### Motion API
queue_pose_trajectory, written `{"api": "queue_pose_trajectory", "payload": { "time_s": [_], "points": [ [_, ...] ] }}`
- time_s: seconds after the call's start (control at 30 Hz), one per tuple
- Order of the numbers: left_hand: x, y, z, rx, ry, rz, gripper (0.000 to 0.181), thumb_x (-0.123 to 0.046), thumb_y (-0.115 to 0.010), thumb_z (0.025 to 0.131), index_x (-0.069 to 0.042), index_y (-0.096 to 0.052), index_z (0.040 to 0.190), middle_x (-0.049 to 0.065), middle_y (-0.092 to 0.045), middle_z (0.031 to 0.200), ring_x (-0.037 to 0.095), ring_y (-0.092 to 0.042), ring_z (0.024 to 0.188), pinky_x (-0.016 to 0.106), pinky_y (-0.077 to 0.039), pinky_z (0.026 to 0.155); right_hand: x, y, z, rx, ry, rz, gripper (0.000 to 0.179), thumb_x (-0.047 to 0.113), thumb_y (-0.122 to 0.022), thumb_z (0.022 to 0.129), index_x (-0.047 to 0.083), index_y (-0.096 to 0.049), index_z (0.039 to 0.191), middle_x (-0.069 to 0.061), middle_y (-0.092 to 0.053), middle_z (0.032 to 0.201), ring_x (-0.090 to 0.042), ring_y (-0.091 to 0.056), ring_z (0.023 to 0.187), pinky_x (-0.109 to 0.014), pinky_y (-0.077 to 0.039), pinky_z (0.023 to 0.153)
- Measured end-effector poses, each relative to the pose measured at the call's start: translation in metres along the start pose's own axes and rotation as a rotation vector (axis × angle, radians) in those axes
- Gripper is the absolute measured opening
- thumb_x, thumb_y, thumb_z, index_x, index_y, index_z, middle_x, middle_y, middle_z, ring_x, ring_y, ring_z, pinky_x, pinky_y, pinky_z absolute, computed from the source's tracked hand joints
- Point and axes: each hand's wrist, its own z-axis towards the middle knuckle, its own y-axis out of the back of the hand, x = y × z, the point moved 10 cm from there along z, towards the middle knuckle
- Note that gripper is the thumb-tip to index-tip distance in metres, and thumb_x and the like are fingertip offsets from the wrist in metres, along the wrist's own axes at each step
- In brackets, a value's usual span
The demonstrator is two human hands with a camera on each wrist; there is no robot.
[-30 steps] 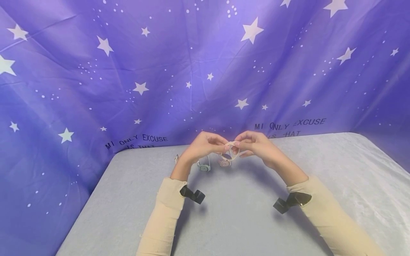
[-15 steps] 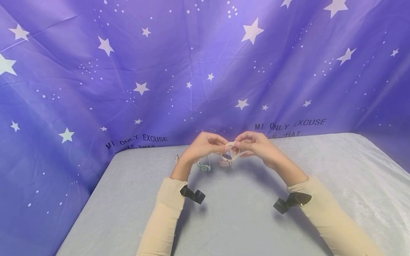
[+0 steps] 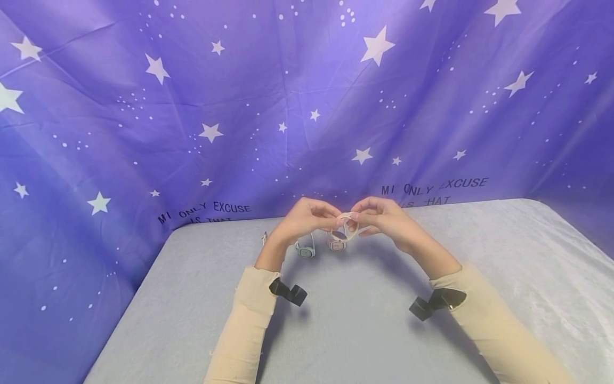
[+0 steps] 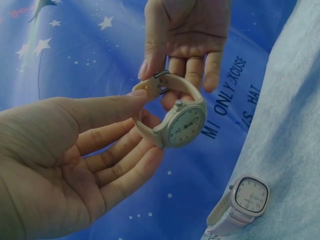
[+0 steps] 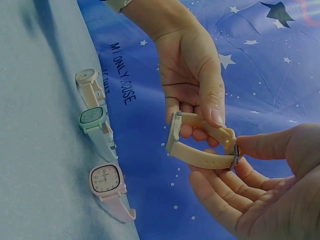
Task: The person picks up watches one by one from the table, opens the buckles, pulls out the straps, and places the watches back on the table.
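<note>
Both hands hold up a cream wristwatch [image 4: 186,126] with a round dial, its strap bent into a loop and its buckle [image 5: 235,156] at the side away from the dial. My left hand [image 3: 307,217] pinches the strap beside the buckle between thumb and fingers. My right hand [image 3: 386,220] pinches the buckle end, with the thumb on it. In the right wrist view the strap's holed end lies close to the buckle; whether it passes fully through, I cannot tell. Just below in the head view, a pink square-faced watch [image 3: 338,245] lies on the table.
A green-faced watch [image 5: 93,116] and a cream round-faced watch [image 5: 87,76] line up with the pink one near the back edge of the grey cloth-covered table [image 3: 355,325]. Behind hangs a purple-blue curtain [image 3: 268,106] with stars and lettering.
</note>
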Motion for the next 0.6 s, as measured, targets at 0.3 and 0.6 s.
{"api": "queue_pose_trajectory", "payload": {
  "time_s": [0.3,0.6],
  "points": [
    [0.0005,0.0001,-0.0004,0.002,0.008,0.011,0.024,-0.012,-0.079,0.089,0.001,-0.075,0.108,0.015,-0.078,0.099,0.044,-0.071,0.1,0.056,-0.059,0.092,-0.0009,-0.0003,0.0,-0.004,-0.005,-0.006,0.032,0.011,-0.061,0.1,-0.01,-0.054,0.124,-0.012,-0.075,0.104,-0.018,-0.071,0.097,-0.046,-0.06,0.095],
    [0.0014,0.0014,0.0003,-0.007,0.007,0.016,0.023,-0.011,-0.079,0.088,0.001,-0.075,0.108,0.014,-0.078,0.098,0.031,-0.074,0.09,0.045,-0.063,0.084,-0.0015,-0.0006,0.0005,0.002,-0.003,0.001,0.031,0.011,-0.06,0.1,-0.009,-0.054,0.123,-0.01,-0.076,0.103,-0.018,-0.071,0.097,-0.045,-0.06,0.095]
  ]
}}
